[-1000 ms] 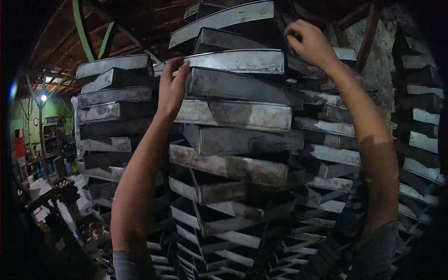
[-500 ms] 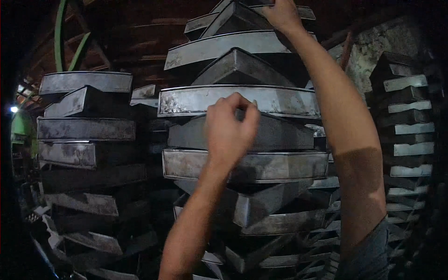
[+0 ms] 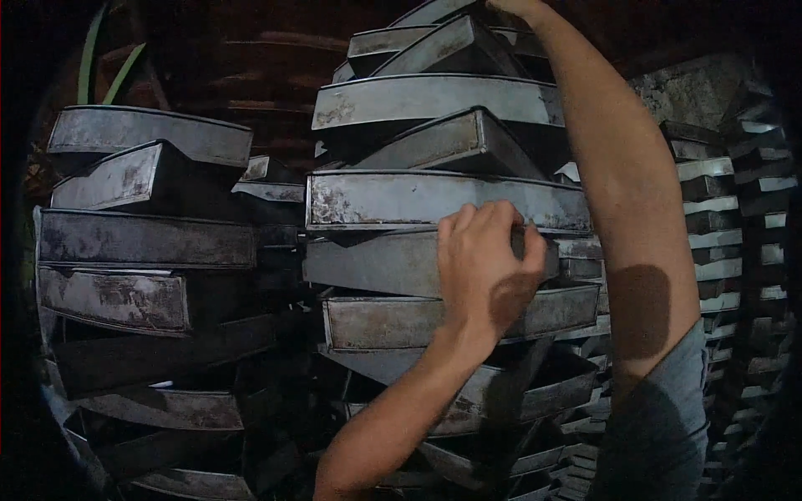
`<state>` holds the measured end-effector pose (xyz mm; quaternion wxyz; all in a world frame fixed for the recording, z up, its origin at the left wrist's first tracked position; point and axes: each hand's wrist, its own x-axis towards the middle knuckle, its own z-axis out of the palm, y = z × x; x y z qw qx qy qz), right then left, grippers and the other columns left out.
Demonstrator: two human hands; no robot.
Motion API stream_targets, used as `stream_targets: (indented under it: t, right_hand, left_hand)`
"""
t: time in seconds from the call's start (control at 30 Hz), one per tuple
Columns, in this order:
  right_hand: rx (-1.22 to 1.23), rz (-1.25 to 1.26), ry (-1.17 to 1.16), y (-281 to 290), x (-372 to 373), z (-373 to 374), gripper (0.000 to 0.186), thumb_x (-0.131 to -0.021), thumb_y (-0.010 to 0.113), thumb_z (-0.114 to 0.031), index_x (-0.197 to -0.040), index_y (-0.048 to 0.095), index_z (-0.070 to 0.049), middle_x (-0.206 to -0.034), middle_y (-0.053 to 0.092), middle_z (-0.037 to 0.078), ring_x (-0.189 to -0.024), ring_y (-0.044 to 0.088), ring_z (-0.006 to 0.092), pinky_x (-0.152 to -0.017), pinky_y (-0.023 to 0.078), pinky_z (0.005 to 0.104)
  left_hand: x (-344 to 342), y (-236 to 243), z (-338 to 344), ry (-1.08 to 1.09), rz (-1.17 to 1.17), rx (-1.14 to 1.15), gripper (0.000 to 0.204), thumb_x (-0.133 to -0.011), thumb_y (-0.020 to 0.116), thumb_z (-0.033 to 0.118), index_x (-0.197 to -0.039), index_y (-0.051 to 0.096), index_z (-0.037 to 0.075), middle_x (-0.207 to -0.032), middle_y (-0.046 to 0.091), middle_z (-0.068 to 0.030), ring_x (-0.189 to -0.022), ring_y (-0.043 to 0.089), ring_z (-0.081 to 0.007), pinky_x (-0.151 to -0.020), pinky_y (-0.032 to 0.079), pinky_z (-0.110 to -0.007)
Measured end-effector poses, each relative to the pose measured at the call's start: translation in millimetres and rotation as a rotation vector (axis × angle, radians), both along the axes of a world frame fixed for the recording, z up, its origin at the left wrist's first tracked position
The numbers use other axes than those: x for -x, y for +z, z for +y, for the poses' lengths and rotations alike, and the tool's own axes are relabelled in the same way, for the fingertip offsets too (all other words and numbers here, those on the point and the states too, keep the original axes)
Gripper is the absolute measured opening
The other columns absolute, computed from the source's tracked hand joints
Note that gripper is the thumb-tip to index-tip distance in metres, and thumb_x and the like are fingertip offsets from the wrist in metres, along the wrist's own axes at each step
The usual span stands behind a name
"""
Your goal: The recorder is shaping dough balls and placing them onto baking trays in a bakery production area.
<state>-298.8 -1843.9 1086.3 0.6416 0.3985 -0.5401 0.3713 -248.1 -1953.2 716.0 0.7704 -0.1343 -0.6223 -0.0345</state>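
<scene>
Scuffed gray metal pans (image 3: 393, 200) stacked mid-frame; left hand (image 3: 484, 263) against stack, fingers curled, can't tell if gripping. Right hand (image 3: 514, 5) cropped at top, fingers unclear. Dim room, green struts (image 3: 125, 73) upper left.

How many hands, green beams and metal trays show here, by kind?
Hands: 2, left hand and right hand, the latter mostly cut off
Green beams: 2
Metal trays: at least 10; overlap and shadow hide the exact number
Total: at least 14
</scene>
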Motion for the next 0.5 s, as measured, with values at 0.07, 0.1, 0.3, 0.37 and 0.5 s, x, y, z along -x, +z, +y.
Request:
stream_targets:
  t: [0.07,0.1,0.3,0.37,0.5]
  right_hand:
    - [0.064,0.133,-0.071,54,40,42,0.058,-0.090,0.043,-0.021,-0.142,0.020,-0.008,-0.143,0.028,0.017,-0.128,0.031,0.0363,-0.106,0.027,0.0445]
    - [0.087,0.259,-0.109,73,51,57,0.052,-0.094,0.034,-0.022,-0.143,0.018,-0.009,-0.145,0.026,0.016,-0.129,0.031,0.0358,-0.107,0.025,0.0441]
    - [-0.127,-0.021,0.183,9,-7,-14,0.049,-0.096,0.026,-0.024,-0.142,0.020,-0.011,-0.146,0.022,0.015,-0.133,0.024,0.0322,-0.107,0.023,0.0455]
    - [-0.120,0.010,0.126,9,-15,-13,0.049,-0.095,0.027,-0.024,-0.142,0.020,-0.011,-0.147,0.021,0.015,-0.133,0.023,0.0323,-0.107,0.023,0.0460]
    - [-0.114,0.073,0.017,17,-22,-9,0.049,-0.095,0.028,-0.023,-0.142,0.021,-0.010,-0.147,0.020,0.015,-0.134,0.022,0.0326,-0.107,0.023,0.0470]
  left_hand:
    - [6,-1,22,-0.082,0.027,0.072,0.015,-0.072,0.062,0.016,-0.076,0.059,0.003,-0.075,0.059,-0.0121,-0.077,0.054,-0.0283,-0.080,0.037,-0.037]
    - [7,-1,27,-0.111,0.032,0.094,0.015,-0.072,0.062,0.016,-0.076,0.059,0.003,-0.075,0.059,-0.0121,-0.077,0.054,-0.0283,-0.080,0.037,-0.037]
    - [5,-1,8,-0.078,0.034,0.069,0.014,-0.073,0.062,0.015,-0.075,0.057,0.002,-0.073,0.059,-0.0114,-0.072,0.053,-0.0274,-0.077,0.037,-0.038]
    - [3,-3,13,-0.135,0.121,0.124,0.014,-0.072,0.063,0.015,-0.075,0.057,0.002,-0.072,0.058,-0.0110,-0.070,0.051,-0.0273,-0.075,0.037,-0.038]
    - [0,-1,17,-0.115,0.130,0.116,0.014,-0.072,0.063,0.015,-0.074,0.056,0.002,-0.070,0.057,-0.0106,-0.068,0.051,-0.0268,-0.073,0.037,-0.037]
